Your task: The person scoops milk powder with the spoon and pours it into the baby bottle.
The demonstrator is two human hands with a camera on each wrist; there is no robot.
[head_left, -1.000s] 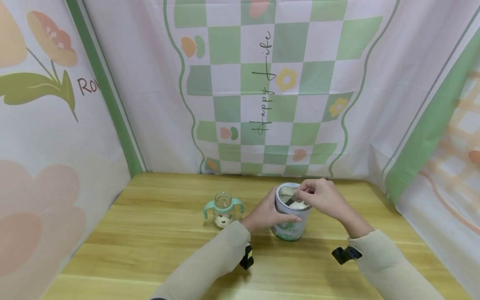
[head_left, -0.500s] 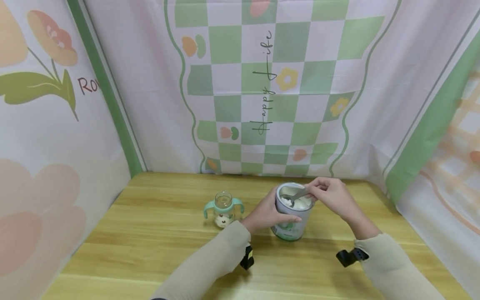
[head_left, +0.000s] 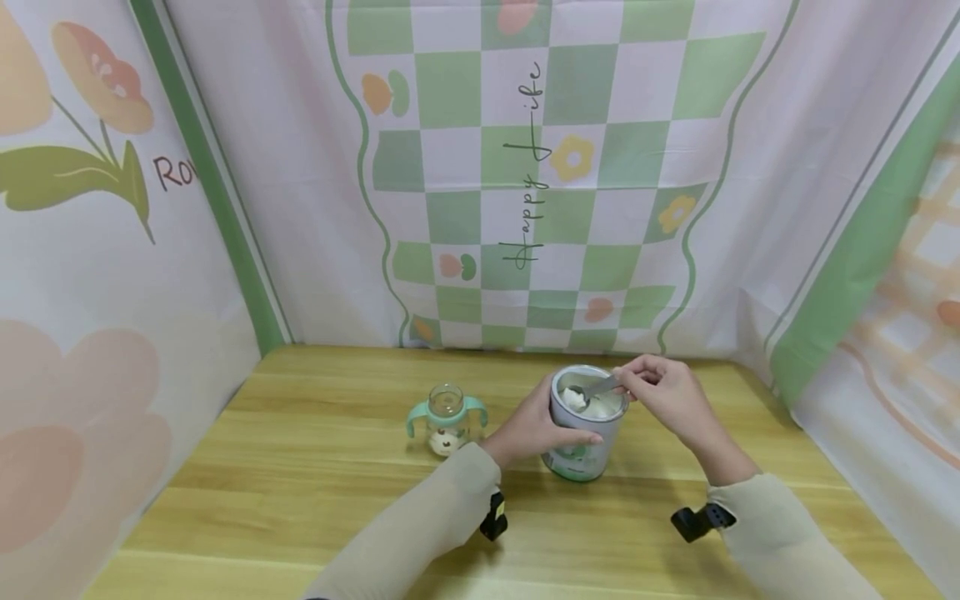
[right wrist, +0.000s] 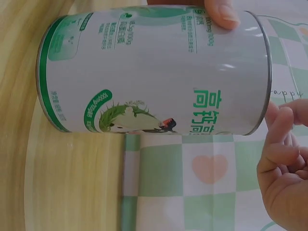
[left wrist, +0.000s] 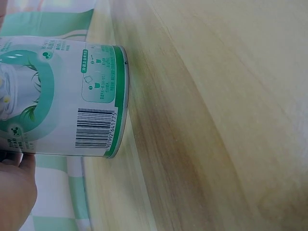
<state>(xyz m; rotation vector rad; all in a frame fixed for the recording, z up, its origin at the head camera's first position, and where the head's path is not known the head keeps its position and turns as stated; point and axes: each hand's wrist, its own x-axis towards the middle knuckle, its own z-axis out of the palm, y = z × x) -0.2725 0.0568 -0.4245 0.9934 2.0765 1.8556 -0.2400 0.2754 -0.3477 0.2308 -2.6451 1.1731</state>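
A white and green milk powder can (head_left: 581, 454) stands upright and uncovered on the wooden table. My left hand (head_left: 534, 427) grips it round the side, thumb across the front. At its mouth my right hand (head_left: 663, 390) pinches the handle of a metal spoon (head_left: 602, 385). The spoon's bowl carries a heap of white powder (head_left: 575, 399) and lies inside the opening, over more powder. In the right wrist view the fingertips (right wrist: 285, 115) are right at the can's rim, and the spoon is hidden there. The left wrist view shows the can's barcode side (left wrist: 96, 127).
Left of the can stands a clear baby bottle (head_left: 447, 429) with mint-green handles and no cap, holding some white powder low down. The wooden table (head_left: 300, 467) meets a printed checkered curtain (head_left: 517, 167) at the back. More curtains hang at both sides.
My right hand has moved slightly right and up from inside the can's mouth. The spoon now shows with heaped powder. My left hand and the bottle have stayed put.
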